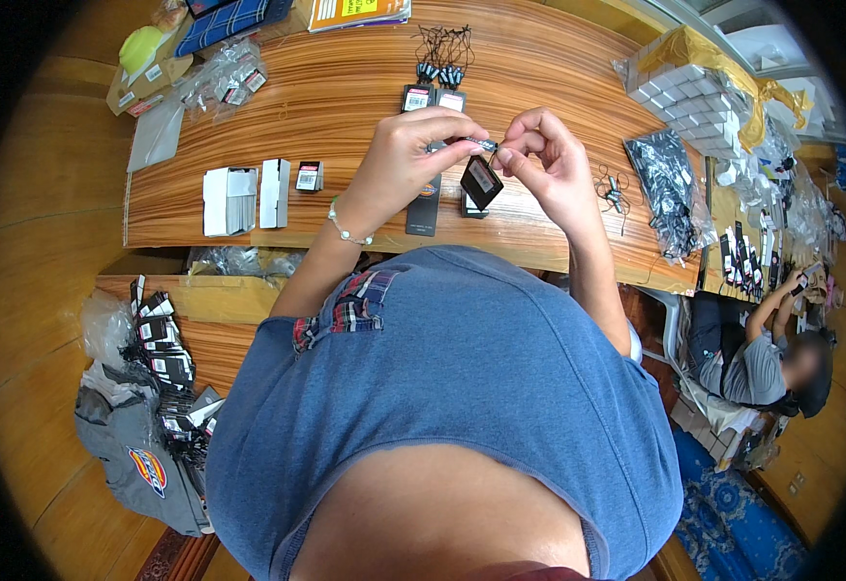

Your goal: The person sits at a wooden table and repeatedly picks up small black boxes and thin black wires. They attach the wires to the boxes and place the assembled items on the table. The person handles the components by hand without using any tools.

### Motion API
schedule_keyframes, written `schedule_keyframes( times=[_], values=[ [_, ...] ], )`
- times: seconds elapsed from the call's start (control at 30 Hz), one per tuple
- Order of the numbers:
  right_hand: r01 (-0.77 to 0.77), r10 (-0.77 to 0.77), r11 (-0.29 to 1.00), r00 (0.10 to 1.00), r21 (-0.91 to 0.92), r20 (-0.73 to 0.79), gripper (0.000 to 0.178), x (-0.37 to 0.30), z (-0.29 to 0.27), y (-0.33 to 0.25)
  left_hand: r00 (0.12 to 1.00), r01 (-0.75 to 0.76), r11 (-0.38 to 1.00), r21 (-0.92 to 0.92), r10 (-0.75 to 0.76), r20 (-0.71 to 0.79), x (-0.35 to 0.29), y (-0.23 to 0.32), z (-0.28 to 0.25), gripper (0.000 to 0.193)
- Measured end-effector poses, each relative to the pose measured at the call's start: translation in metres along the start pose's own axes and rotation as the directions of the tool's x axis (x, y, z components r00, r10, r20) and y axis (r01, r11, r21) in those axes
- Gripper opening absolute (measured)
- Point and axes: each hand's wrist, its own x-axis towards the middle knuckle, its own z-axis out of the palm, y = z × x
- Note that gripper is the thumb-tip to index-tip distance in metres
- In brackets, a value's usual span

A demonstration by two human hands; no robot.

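Over the wooden table, my left hand point(417, 147) pinches a small string fastener point(482, 144) between thumb and fingertips. My right hand point(551, 167) is closed at the fastener's other end, its thumb and finger pressed together on the thin dark cord. A black hang tag point(482, 181) dangles tilted below the fingertips. Under my left hand lies a long black tag point(423, 215), partly covered by the hand. Beyond my hands are tag stacks point(417, 98) with a bundle of black cords point(442, 58) fanned out behind them.
White card stacks point(229, 201) and a small tag pile point(309, 175) stand at left. Loose cords point(614, 192) and a plastic bag of black strings point(670, 194) lie at right, near wrapped white boxes point(684, 92). Another person point(757, 363) works at far right.
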Motion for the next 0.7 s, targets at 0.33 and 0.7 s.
schedule_keyframes(
  times=[0.33,0.7],
  values=[
    [-0.103,0.077,0.980,0.986,0.170,0.150,0.015,0.0019,-0.0068,-0.0017,0.982,0.156,0.977,-0.144,-0.139,0.125,0.0008,-0.0021,-0.0029,0.012],
    [-0.067,0.026,0.967,0.986,0.247,0.165,0.011,-0.0006,-0.0040,-0.0011,0.988,0.145,0.964,-0.222,-0.131,0.079,-0.0030,0.0004,0.0003,0.013]
  ],
)
